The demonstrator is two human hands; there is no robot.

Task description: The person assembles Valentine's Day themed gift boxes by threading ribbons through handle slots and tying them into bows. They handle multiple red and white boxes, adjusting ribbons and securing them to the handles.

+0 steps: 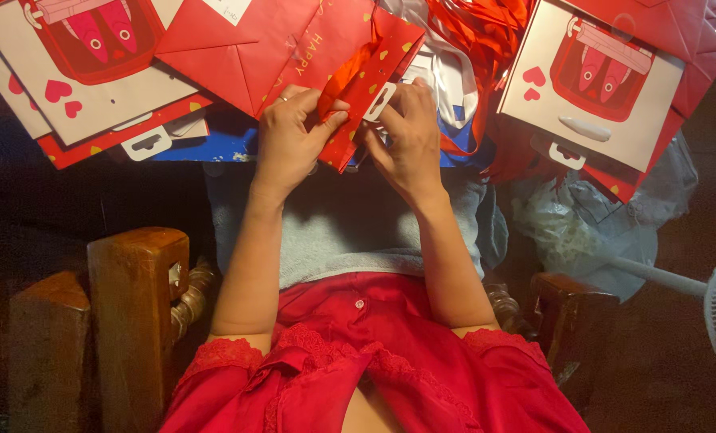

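Fingers of both hands, left hand and right hand, pinch a folded red paper gift bag with yellow hearts at upper centre. Looks light, creasable; best held by edges. White fish-print bags lie upper right.

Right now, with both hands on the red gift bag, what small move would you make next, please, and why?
Probably draw the red ribbon further through: the left hand pinches the red gift bag at its fold, and the right hand has fingers at the white handle tab.
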